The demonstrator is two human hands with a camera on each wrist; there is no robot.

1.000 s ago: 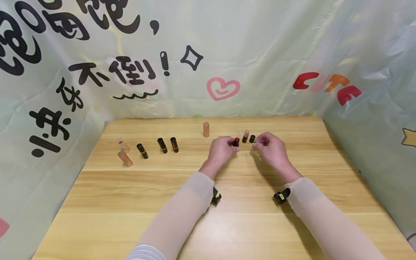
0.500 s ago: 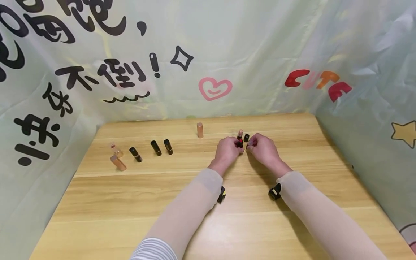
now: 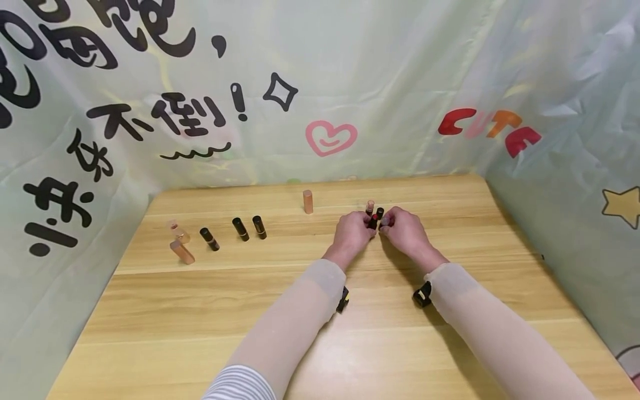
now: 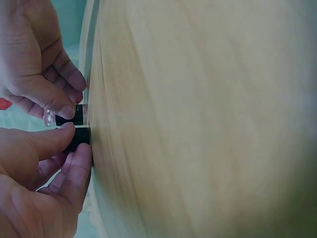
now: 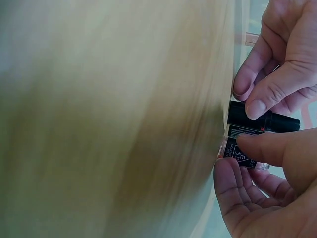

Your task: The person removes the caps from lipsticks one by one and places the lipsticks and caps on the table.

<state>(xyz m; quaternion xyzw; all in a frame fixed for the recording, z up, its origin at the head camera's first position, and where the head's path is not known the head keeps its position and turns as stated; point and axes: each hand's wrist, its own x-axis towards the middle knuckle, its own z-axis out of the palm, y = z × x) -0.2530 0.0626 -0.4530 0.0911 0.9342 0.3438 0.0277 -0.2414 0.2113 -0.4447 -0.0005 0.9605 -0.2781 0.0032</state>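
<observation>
My left hand (image 3: 352, 233) pinches a black lipstick tube (image 3: 373, 223) with a red top, upright at the tabletop. Beside it, my right hand (image 3: 404, 230) pinches a short black tube (image 5: 238, 152) with a white printed label and a clear end. The two tubes stand side by side, fingertips close together. In the left wrist view the left hand's black tube (image 4: 79, 140) is partly covered by its fingers. Just behind the hands stand a pink-topped lipstick (image 3: 370, 206) and a black-capped tube (image 3: 380, 213).
On the wooden table (image 3: 200, 311) stand a rose-gold tube (image 3: 308, 201) at the back and several black tubes (image 3: 240, 228) to the left. A copper-coloured tube (image 3: 182, 251) and a small pinkish clear-topped tube (image 3: 180, 232) are farther left. A printed curtain (image 3: 400, 83) encloses the table.
Both hands have come together, the right moving left with its tube beside the left hand's lipstick. The head view has shifted slightly. In the last half second the hands barely move.
</observation>
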